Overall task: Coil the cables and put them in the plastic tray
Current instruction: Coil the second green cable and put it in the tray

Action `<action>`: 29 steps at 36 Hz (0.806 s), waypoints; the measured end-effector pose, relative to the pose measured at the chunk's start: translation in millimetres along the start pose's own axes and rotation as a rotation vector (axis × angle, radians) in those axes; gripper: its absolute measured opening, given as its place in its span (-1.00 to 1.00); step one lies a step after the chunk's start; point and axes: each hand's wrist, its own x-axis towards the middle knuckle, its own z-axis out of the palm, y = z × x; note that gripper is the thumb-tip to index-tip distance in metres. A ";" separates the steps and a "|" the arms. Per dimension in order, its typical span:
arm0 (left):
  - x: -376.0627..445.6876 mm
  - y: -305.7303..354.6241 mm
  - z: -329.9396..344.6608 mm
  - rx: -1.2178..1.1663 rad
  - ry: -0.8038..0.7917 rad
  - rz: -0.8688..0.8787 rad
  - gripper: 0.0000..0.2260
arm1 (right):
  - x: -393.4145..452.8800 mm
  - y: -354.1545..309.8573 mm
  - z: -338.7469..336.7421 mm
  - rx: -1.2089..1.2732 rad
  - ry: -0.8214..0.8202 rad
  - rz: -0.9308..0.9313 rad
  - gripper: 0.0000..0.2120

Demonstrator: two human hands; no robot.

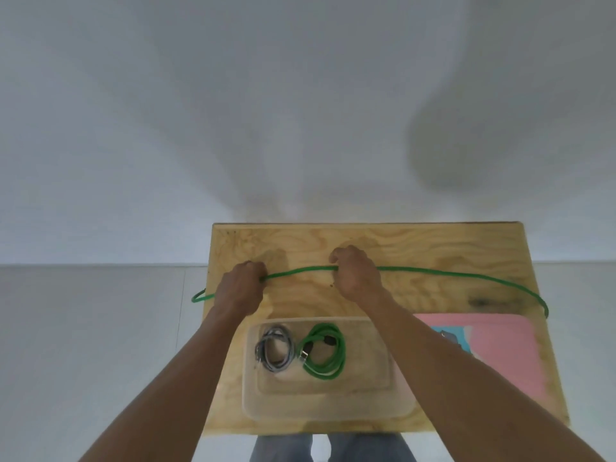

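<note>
A long green cable [466, 276] stretches across the far part of the wooden table [416, 248]. My left hand [241, 286] grips it near its left end, where a small loop sticks out past the table's left edge. My right hand [356, 273] grips the same cable about a hand's width to the right. From there the cable arcs to the table's right edge. A clear plastic tray [383, 405] sits at the near middle of the table. In it lie a coiled grey cable [275, 350] and a coiled green cable [325, 353], side by side.
A pink mat [500, 355] with a blue patch lies to the right of the tray, partly under my right forearm. The table stands against a white wall. Grey floor shows to its left and right.
</note>
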 end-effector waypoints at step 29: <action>-131.2 27.0 -155.7 -0.649 0.639 0.230 -0.52 | -147.3 -120.0 -181.5 0.493 0.717 -0.397 -0.93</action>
